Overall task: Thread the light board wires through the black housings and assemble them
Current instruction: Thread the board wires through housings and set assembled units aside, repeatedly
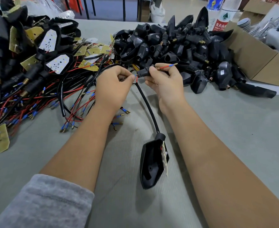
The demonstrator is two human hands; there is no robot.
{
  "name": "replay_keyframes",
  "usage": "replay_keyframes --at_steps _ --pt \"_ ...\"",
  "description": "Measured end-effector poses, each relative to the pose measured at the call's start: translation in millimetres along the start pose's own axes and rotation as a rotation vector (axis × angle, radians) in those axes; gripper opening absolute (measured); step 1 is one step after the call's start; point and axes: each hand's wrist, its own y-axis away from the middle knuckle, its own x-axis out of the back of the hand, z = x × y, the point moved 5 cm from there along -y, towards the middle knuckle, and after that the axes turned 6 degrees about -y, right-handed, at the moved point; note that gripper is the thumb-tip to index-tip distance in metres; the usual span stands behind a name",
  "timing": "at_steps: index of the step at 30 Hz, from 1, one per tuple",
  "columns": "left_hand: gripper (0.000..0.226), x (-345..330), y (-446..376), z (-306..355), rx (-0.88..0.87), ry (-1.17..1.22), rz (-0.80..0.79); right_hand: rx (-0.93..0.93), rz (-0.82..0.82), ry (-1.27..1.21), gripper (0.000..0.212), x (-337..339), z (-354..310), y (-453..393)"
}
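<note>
Grey cloth covers the work table [217,129]. At its far left lies a tangle of light boards with red and black wires [36,76]; at the far centre, a heap of black housings [176,46]; at the right edge, a cardboard box [253,58].

The right hand [166,83] grips a small black stem housing [143,72], fingers curled round it. A red wire [166,66] with a blue-sleeved terminal protrudes from the housing's brass-threaded end. The left hand [114,86] pinches the wires at the housing's opposite end between thumb and forefinger.

A black sheathed cable [147,106] runs from the hands down to a black lamp shell [150,167] lying on the cloth between the forearms, with a light board [164,157] seated at its edge.
</note>
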Motion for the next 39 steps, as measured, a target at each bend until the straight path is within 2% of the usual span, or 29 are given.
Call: replay_keyframes --at_steps 6,10,14,19,22,28,31,34,39 --pt "0.011 -3.2 1.7 5.0 0.006 0.030 -0.072 0.064 -0.025 0.078 0.020 0.6 0.4 1.3" --pt "0.014 -1.7 2.4 9.5 -0.016 0.096 -0.096 0.052 -0.021 0.026 0.020 1.5 0.6 0.4" --pt "0.016 -4.9 -0.1 5.5 0.095 0.249 -0.104 0.004 0.014 -0.061 0.018 3.3 2.0 -1.3" --pt "0.017 -2.5 0.6 4.8 0.084 0.219 -0.062 -0.032 0.000 -0.118 0.016 3.4 3.2 -1.5" --pt "0.024 -3.2 2.0 6.3 0.055 0.182 -0.094 -0.083 -0.044 -0.159 0.014 -1.1 4.7 0.0" --pt "0.031 -4.1 1.7 7.7 0.067 0.251 -0.110 -0.114 -0.033 -0.218 0.015 -2.0 5.9 -0.2" --pt "0.033 -3.4 0.6 6.0 0.124 0.281 -0.069 -0.134 -0.007 -0.258 0.015 -0.3 6.2 -1.2" --pt "0.031 -1.2 0.3 3.8 0.107 0.251 -0.022 -0.145 -0.011 -0.278 0.016 -0.6 6.3 -0.2" --pt "0.027 -6.1 2.9 6.4 0.086 0.288 -0.123 -0.160 -0.015 -0.299 0.020 -0.9 7.5 1.0"
